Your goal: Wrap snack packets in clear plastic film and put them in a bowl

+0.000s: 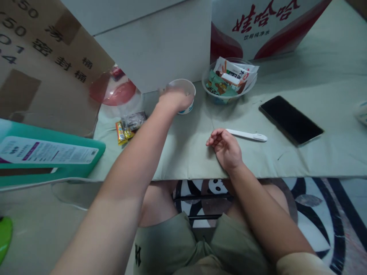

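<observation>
I see the left hand (174, 98) over the small white cup (183, 95) by the white box (155, 46), fingers blurred so can't tell their state, w/ right hand (225, 147) loosely curled, empty, resting on the table (315, 76) near a white pen (248, 135).

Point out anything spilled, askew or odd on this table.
Nothing is spilled or broken. A few wrapped snacks lie loose on the cloth, outside the packet bowl. The left hand is at the white cup, blurred. The right hand rests by a white stick.
</observation>
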### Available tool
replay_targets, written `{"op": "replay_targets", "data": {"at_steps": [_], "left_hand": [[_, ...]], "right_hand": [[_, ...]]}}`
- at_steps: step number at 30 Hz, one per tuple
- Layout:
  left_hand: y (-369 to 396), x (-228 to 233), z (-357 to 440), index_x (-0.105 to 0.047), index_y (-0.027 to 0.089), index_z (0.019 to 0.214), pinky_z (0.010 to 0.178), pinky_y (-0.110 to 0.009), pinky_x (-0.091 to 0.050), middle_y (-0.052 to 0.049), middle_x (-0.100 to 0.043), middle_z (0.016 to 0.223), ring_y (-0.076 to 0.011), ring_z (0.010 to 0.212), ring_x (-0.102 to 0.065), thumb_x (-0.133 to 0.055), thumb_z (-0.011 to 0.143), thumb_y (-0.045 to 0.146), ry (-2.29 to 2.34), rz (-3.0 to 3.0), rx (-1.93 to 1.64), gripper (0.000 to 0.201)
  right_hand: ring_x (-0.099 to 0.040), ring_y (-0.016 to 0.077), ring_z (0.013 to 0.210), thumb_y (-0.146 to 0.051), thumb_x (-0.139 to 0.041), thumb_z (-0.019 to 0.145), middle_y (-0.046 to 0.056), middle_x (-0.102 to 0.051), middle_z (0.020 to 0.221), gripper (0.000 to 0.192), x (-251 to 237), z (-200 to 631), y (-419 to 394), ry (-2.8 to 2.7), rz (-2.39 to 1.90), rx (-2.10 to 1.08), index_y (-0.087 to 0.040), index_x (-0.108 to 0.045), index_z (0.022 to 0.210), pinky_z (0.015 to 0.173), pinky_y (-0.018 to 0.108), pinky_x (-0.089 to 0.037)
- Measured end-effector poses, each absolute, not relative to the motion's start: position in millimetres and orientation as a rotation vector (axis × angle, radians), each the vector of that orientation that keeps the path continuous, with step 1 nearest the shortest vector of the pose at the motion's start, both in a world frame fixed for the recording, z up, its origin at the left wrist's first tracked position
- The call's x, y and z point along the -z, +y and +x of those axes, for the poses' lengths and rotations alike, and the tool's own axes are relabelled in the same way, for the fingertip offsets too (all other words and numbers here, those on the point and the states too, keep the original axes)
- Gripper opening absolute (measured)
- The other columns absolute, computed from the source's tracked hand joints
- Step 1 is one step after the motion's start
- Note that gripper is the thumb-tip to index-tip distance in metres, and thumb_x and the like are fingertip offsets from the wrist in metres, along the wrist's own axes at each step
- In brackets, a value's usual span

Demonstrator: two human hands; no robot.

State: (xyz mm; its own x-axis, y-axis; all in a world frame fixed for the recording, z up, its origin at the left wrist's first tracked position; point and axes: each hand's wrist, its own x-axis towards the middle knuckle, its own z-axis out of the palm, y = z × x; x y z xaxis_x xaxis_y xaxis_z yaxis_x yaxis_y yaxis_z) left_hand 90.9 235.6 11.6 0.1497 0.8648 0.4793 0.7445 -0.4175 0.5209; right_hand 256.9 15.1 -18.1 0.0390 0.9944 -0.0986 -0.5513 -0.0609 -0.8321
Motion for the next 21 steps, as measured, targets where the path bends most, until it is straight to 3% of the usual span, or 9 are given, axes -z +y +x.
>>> {"op": "replay_targets", "data": {"at_steps": [3, 6, 10, 15, 18, 21], "left_hand": [[174.3, -41.2, 92.0, -0.059, 0.021, 0.060, 0.091, -0.040, -0.054, -0.005, -0.060, 0.069, -0.0251, 0.095, -0.067, -0.077, 0.080, 0.035, 1.577, 2.151, -1.299, 0.030], [96.9, -59.8, 79.8, -0.062, 0.021, 0.067, 0.077, -0.029, -0.052, 0.000, -0.058, 0.067, -0.0153, 0.076, -0.061, -0.065, 0.091, 0.029, 1.514, 1.961, -1.442, 0.026], [38.9, -40.5, 43.1, -0.064, 0.021, 0.068, 0.055, -0.026, -0.040, 0.004, -0.052, 0.058, -0.0109, 0.056, -0.049, -0.060, 0.091, 0.026, 1.569, 1.655, -1.473, 0.024], [32.2, -5.6, -7.5, -0.056, 0.021, 0.063, 0.052, -0.027, -0.036, 0.004, -0.046, 0.055, -0.0111, 0.054, -0.044, -0.061, 0.092, 0.032, 1.695, 1.379, -1.676, 0.031], [30.8, -2.0, -22.9, -0.049, 0.022, 0.059, 0.053, -0.028, -0.036, 0.002, -0.045, 0.054, -0.0123, 0.054, -0.044, -0.052, 0.096, 0.035, 1.690, 1.284, -1.855, 0.040], [28.0, -2.8, -31.1, -0.046, 0.022, 0.056, 0.054, -0.030, -0.035, 0.001, -0.044, 0.052, -0.0127, 0.052, -0.043, -0.048, 0.098, 0.035, 1.673, 1.277, -1.915, 0.044]], "right_hand": [[-0.060, 0.0177, 0.067, -0.055, -0.061, 0.079, -0.001, -0.058, 0.067, 0.032, 19.0, 257.1, 15.7, -0.727, -0.895, -1.408, -0.025, -0.059, 0.088, 0.071, 0.035, -0.053], [-0.060, 0.0172, 0.065, -0.054, -0.061, 0.081, -0.002, -0.056, 0.065, 0.030, 20.5, 258.6, 12.4, -0.789, -0.943, -1.386, -0.025, -0.057, 0.088, 0.069, 0.034, -0.052], [-0.061, 0.0165, 0.068, -0.045, -0.064, 0.085, -0.002, -0.059, 0.068, 0.021, 21.4, 260.2, -0.2, -1.012, -1.096, -1.236, -0.025, -0.059, 0.089, 0.069, 0.032, -0.050], [-0.062, 0.0163, 0.075, -0.029, -0.067, 0.088, 0.001, -0.065, 0.084, 0.015, 5.6, 230.8, 1.3, -1.508, -1.277, -0.920, -0.025, -0.063, 0.103, 0.072, 0.033, -0.051], [-0.067, 0.0227, 0.099, -0.025, -0.066, 0.086, 0.007, -0.067, 0.111, 0.038, -17.4, 175.6, 28.2, -1.861, -1.130, -0.738, -0.027, -0.059, 0.124, 0.084, 0.039, -0.057], [-0.051, 0.0321, 0.140, -0.023, -0.070, 0.083, 0.010, -0.053, 0.148, 0.057, -33.6, 103.5, 75.1, -2.194, -0.998, -0.485, -0.031, -0.055, 0.138, 0.110, 0.050, -0.050]]}}
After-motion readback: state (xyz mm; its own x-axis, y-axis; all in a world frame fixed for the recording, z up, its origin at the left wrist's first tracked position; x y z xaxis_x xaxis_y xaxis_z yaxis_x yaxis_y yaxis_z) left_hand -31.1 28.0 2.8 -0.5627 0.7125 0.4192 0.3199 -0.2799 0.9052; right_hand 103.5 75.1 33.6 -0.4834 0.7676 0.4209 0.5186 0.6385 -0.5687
